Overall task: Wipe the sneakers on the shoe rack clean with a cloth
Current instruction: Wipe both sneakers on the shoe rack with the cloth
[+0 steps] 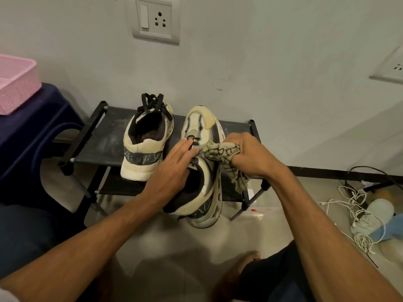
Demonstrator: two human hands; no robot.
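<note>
Left fingers (185, 147) flat atop sneaker (200, 124), right fingers (237, 140) tight around cloth (218, 151) against its side.

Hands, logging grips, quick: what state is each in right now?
Left hand: open, straight fingers pressing the tilted cream-and-grey sneaker.
Right hand: closed round the beige black-veined cloth.

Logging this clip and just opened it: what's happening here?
A person is cleaning a sneaker at a black shoe rack. The left hand lies flat-fingered on the sneaker's laces, steadying it as it tilts on its side over the rack's front edge. The right hand grips a bunched patterned cloth against its side. The other sneaker stands untouched on the top shelf.
</note>
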